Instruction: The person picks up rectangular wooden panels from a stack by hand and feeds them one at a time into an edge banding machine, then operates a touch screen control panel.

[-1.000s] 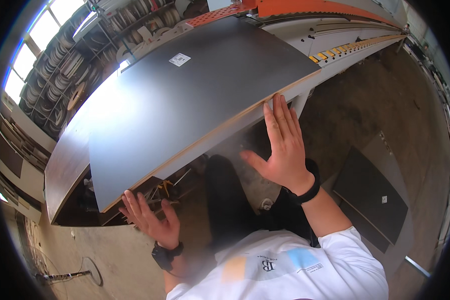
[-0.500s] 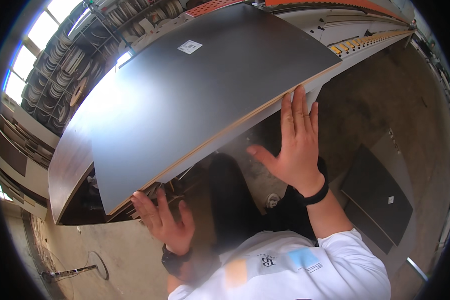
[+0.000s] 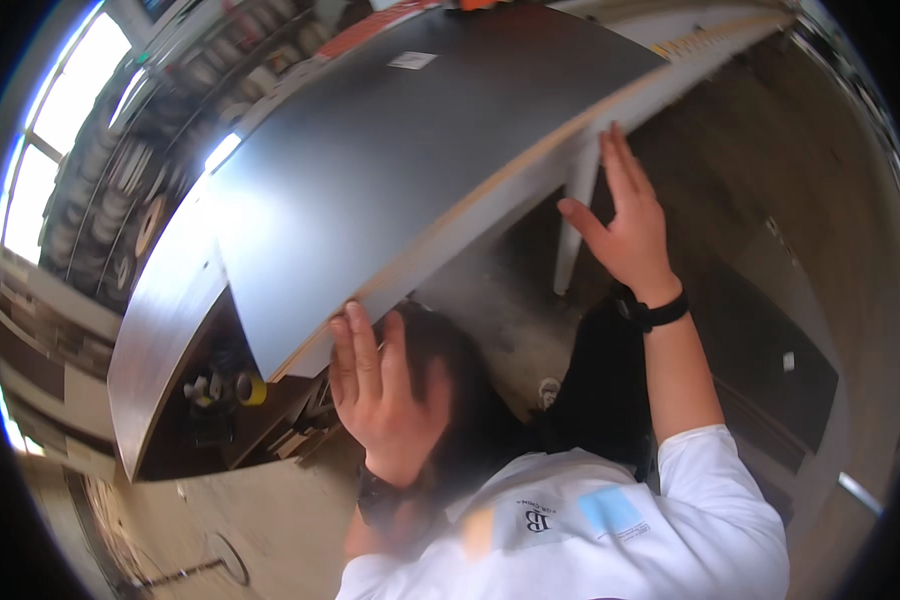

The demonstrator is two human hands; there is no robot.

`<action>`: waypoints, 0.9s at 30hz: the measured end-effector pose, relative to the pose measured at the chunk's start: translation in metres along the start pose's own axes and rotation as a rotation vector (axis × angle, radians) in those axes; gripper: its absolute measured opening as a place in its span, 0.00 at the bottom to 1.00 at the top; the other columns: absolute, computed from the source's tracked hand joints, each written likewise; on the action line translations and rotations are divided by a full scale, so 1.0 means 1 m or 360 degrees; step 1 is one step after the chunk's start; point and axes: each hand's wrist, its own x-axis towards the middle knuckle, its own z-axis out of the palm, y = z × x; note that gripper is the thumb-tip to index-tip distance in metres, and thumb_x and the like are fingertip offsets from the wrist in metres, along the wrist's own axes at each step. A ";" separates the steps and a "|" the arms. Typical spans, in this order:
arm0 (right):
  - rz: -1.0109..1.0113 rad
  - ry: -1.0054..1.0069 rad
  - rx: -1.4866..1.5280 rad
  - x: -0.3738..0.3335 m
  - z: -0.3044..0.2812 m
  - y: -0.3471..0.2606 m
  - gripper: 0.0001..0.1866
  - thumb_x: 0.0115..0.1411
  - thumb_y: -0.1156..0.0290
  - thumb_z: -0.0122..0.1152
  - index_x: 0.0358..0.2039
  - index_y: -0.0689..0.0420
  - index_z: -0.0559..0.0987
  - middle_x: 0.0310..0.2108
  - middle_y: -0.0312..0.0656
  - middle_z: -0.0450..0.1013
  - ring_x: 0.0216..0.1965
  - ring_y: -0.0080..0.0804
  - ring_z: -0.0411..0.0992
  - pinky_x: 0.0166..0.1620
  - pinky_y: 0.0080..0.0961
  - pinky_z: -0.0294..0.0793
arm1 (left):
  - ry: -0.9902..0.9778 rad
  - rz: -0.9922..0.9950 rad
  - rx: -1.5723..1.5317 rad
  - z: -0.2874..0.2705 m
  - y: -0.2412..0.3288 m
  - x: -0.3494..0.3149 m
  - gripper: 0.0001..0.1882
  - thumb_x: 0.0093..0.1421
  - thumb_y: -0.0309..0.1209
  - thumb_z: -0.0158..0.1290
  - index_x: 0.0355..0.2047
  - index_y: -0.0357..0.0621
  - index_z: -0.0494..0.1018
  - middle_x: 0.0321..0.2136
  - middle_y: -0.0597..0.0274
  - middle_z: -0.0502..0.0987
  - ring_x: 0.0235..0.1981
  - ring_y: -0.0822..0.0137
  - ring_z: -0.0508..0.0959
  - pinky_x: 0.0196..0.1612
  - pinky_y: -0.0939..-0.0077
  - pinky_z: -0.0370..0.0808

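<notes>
A large dark grey board (image 3: 400, 170) with a pale wooden edge lies flat in front of me, a small white label near its far end. My left hand (image 3: 375, 390) presses flat against the board's near edge, fingers up and together. My right hand (image 3: 625, 225) presses against the same edge farther right, fingers spread, a black band on the wrist. Neither hand wraps around the board. A second, brownish board (image 3: 155, 350) lies under it at the left.
Rolls of tape (image 3: 240, 388) and small items sit on a shelf below the boards. A dark panel (image 3: 770, 350) lies on the concrete floor to the right. Racks of stored material (image 3: 140, 190) and bright windows (image 3: 40, 150) stand at the far left.
Both hands have moved forward and upward along with the board's near edge. The board has slid away from me and fills more of the upper view.
</notes>
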 end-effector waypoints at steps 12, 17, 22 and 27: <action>0.2079 -0.0135 0.0741 -0.287 -0.059 0.110 0.19 0.76 0.58 0.66 0.52 0.60 0.89 0.43 0.40 0.89 0.45 0.32 0.87 0.49 0.29 0.84 | -0.0417 0.0535 -0.1096 0.083 0.062 -0.005 0.27 0.60 0.25 0.66 0.61 0.34 0.79 0.65 0.40 0.80 0.66 0.32 0.78 0.68 0.41 0.75; 0.2823 0.0718 0.1472 -0.378 -0.078 0.145 0.38 0.74 0.46 0.68 0.73 0.58 0.71 0.60 0.39 0.82 0.53 0.35 0.84 0.54 0.34 0.82 | -0.0845 0.0395 -0.1494 0.115 0.092 -0.036 0.25 0.59 0.19 0.66 0.58 0.33 0.81 0.63 0.41 0.81 0.63 0.38 0.81 0.67 0.53 0.77; 0.2854 0.1345 0.1994 -0.411 -0.054 0.204 0.37 0.73 0.41 0.68 0.68 0.55 0.70 0.59 0.40 0.78 0.53 0.35 0.82 0.53 0.37 0.81 | -0.1064 0.0441 -0.1588 0.120 0.104 -0.051 0.26 0.61 0.19 0.67 0.60 0.33 0.80 0.64 0.42 0.82 0.63 0.42 0.82 0.67 0.58 0.78; 0.2831 0.1551 0.1790 -0.421 -0.030 0.228 0.22 0.73 0.47 0.73 0.45 0.52 0.77 0.38 0.34 0.76 0.28 0.25 0.73 0.38 0.28 0.76 | -0.1280 0.0373 -0.1626 0.116 0.109 -0.060 0.26 0.62 0.19 0.67 0.62 0.35 0.80 0.63 0.43 0.82 0.63 0.44 0.83 0.66 0.60 0.78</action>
